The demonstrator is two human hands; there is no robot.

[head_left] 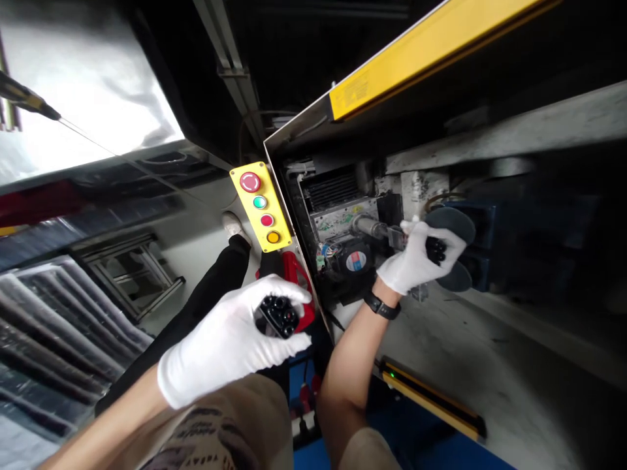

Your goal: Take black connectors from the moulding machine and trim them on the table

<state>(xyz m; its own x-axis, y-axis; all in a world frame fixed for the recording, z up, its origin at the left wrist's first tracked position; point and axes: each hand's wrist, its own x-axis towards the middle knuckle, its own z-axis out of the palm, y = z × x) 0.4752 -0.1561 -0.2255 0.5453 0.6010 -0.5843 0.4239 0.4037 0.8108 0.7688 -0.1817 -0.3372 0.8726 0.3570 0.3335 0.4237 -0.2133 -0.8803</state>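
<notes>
The person's left hand [235,333], in a white glove, is in front of the body, curved into a C with thumb and fingertips spread apart; a small black object [280,316] with glossy round parts sits inside that curve. The right hand [424,254], also gloved and with a black wristband [382,305] at its wrist, reaches into the machine's opening, its fingers bent around a 2nd black object [435,250]. Dark grey rounded shapes [453,220] show just behind the right hand, on 2 sides of it; whether the fingers pinch them cannot be told. Left of the right hand are a metal cylinder [369,226] and a black fan [356,261] with a round label. Outside the opening, a yellow control box [261,207] carries 4 buttons: 2 red, 1 green and 1 yellow.
</notes>
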